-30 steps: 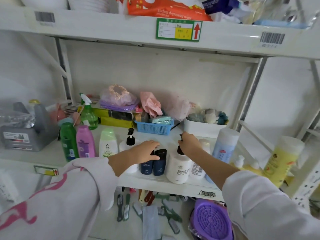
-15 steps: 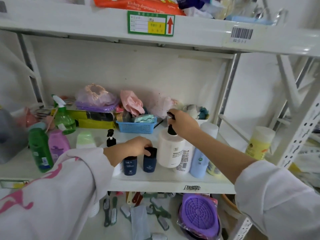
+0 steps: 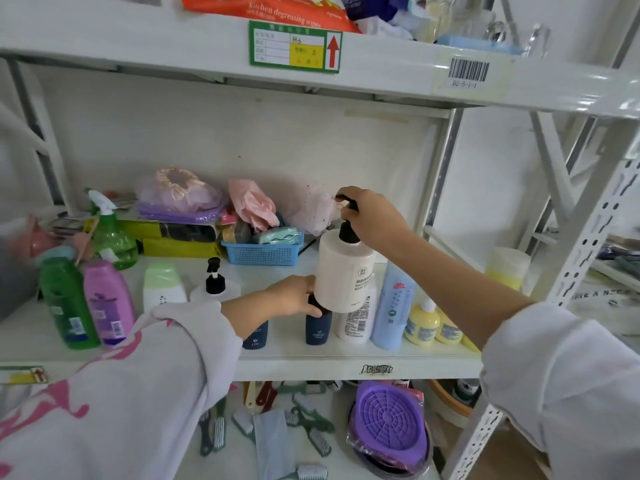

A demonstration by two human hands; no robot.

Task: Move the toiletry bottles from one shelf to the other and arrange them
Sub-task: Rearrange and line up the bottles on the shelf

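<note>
One white pump bottle (image 3: 344, 275) now off shelf (image 3: 346, 367), raised since half-second back: transfer begun. Right hand (image 3: 372, 220) fingers closed round black pump neck; left hand (image 3: 294, 296) fingers wrapped on dark navy bottle (image 3: 318, 329), at bottle's 7 o'clock. Label reads "NICOTINA… BODY". Blue bottle (image 3: 393, 306) at 4 o'clock. Upper shelf pack (image 3: 273, 12) at 12 o'clock: "Kitchen degreasing wipes".
</note>
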